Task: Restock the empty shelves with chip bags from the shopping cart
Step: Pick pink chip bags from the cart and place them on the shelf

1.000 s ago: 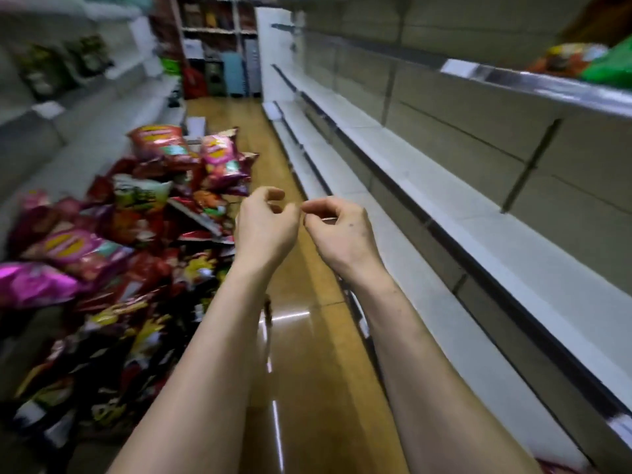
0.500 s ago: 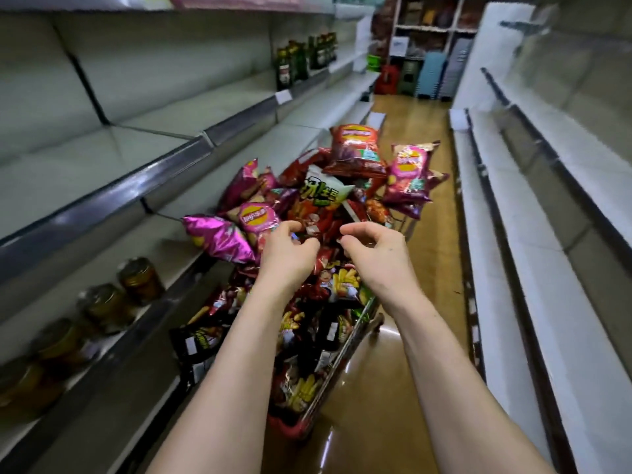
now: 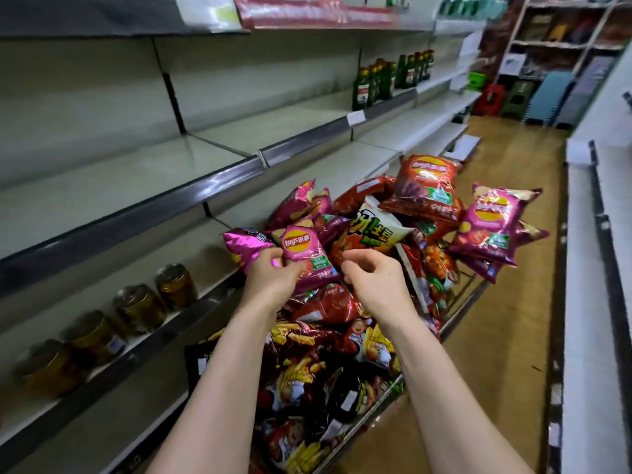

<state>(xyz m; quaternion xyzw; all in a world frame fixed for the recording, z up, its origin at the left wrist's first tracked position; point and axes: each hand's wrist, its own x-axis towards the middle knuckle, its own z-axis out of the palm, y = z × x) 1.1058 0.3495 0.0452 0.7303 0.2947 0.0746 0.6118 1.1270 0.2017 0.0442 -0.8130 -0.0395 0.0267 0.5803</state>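
The left hand (image 3: 270, 282) pinches the pink chip bag (image 3: 302, 246) by its lower-left corner. The right hand (image 3: 376, 285) curls its fingers beside the right edge, contact unclear. Probably light, puffy and slick: hold the edges gently.

Crinkled glossy foil pink chip bag (image 3: 305, 255); shiny metal wire cart rim (image 3: 458, 311); matt pale painted shelf boards (image 3: 143, 172); glossy tan floor (image 3: 506, 302); glass jars (image 3: 174, 285).

Bare left shelf (image 3: 113, 186) beside heaped chip bags (image 3: 372, 234); 5 jars (image 3: 136, 307) underneath.
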